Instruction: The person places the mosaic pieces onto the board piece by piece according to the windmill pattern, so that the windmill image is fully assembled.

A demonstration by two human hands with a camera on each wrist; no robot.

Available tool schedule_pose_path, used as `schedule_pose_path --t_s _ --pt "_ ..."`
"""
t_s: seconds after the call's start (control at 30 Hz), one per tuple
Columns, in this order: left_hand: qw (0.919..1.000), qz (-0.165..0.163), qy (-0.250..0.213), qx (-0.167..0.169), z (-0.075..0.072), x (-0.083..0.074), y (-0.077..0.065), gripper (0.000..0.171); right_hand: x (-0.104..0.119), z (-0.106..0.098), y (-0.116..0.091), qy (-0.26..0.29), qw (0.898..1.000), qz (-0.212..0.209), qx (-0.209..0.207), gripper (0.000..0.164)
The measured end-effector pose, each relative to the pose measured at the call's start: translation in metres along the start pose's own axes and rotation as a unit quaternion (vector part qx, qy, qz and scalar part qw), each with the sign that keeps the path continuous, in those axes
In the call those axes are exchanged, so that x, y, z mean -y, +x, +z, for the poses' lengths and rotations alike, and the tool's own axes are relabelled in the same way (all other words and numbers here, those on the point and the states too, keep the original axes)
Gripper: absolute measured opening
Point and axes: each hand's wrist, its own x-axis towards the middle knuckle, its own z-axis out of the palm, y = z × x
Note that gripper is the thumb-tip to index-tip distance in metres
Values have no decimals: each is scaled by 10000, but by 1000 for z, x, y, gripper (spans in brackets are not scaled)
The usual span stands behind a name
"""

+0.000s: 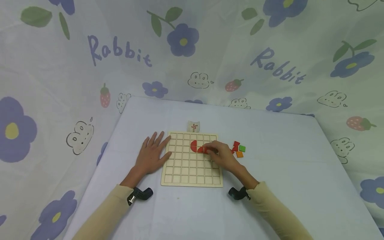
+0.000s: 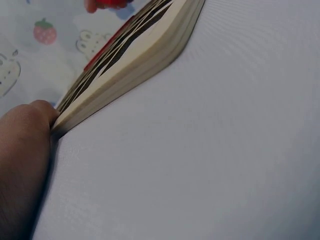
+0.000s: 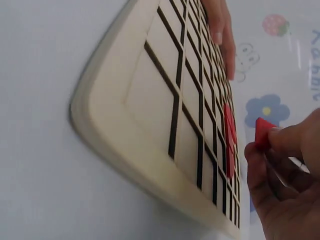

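Note:
A pale wooden grid board point(image 1: 181, 170) lies on the white table. At its left edge my left hand point(image 1: 151, 156) rests with spread fingers, the thumb and index fingertip touching the rim. Over the right part of the grid, my right hand point(image 1: 224, 156) pinches a small red tile point(image 3: 262, 134) between thumb and fingertips. In the right wrist view this tile stands out above the board surface. Several red pieces point(image 1: 193, 146) sit in cells near the upper middle, some rounded; the right hand's fingers partly hide that area.
Just right of the board lie loose tiles: a green one point(image 1: 242, 148), an orange one point(image 1: 239, 154) and several red ones point(image 1: 236, 144). A small card point(image 1: 193, 126) with a red pattern on a grid lies behind the board's far edge. Printed cloth hangs behind the table.

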Motion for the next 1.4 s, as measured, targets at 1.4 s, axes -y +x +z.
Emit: schedule_pose_path --t_s 1.4 --pt "10000 24 -80 -21 -3 -1 -1 70 -4 1 -26 -1186 9896 597 -552 8"
